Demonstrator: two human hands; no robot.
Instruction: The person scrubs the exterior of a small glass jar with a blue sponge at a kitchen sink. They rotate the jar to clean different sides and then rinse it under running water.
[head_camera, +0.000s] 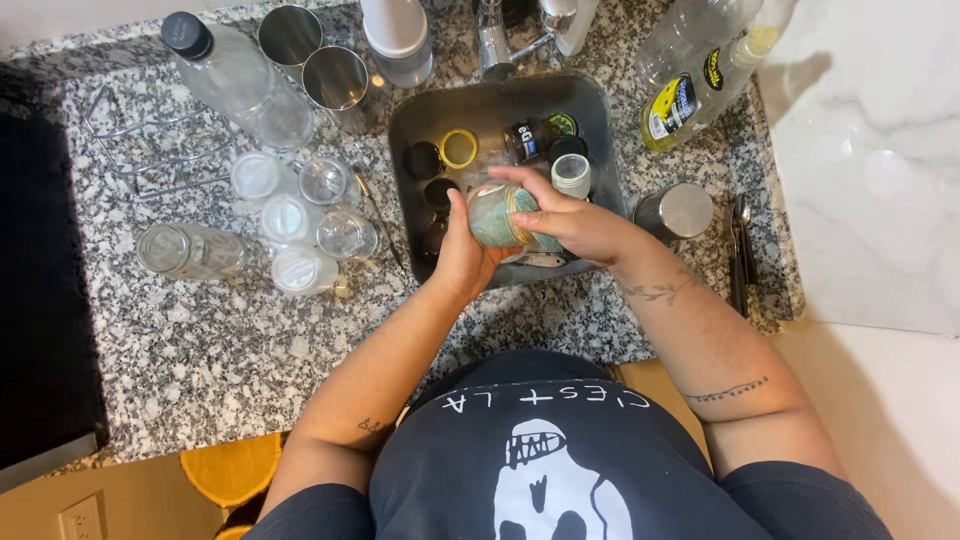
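Over the near edge of the small grey sink (600, 130) I hold a glass jar (492, 215) on its side. My left hand (462, 255) cups it from below and behind. From the right, my right hand (565, 215) wraps over it, pressing a greenish sponge or cloth against the glass. Several lids, small jars and bottles (545, 140) lie in the sink under my hands, among them a yellow ring lid (459, 148).
Left of the sink, on the speckled granite counter (200, 350), stand several clear jars (320, 215), one large bottle (240, 80) and two metal cups (335, 78). To the right are a steel cup (680, 210), cutlery (740, 250) and dish soap bottles (700, 85). The faucet (495, 40) sits behind.
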